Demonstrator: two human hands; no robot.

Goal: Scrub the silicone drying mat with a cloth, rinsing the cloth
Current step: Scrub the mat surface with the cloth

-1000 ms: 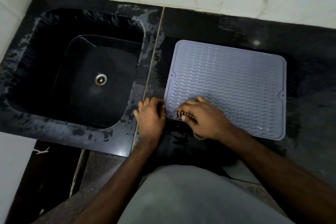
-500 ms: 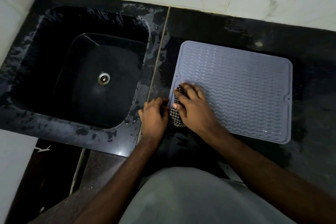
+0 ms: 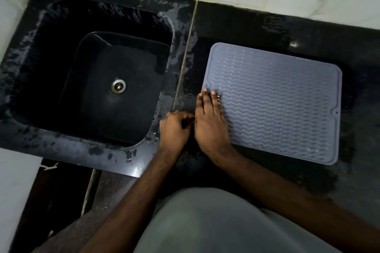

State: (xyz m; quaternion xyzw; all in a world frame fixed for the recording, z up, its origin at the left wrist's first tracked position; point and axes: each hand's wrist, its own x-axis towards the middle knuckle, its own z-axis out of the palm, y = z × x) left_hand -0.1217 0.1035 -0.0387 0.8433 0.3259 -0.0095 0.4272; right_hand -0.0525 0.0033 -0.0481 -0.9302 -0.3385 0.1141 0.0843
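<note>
Low centre of frame: left hand point(image 3: 174, 129) sits on the wet counter point(image 3: 257, 26) just beside the mat's near-left corner, fingers curled; can't tell if it pinches the mat edge or only braces. Right hand point(image 3: 211, 123) lies flat on the left edge of the mat point(image 3: 277, 104), fingers straight and close together, pressing the cloth point(image 3: 218, 95), which shows only as a checked sliver past the fingertips. Mat lies flat, right of centre, near edge close to the counter front. To do this well: keep the left hand pinning the corner so the mat doesn't creep, keep the palm flat, stroke along the wave ribs, overlap passes rightward. Sink point(image 3: 98, 80), left of frame, is next to hand for rinsing.
</note>
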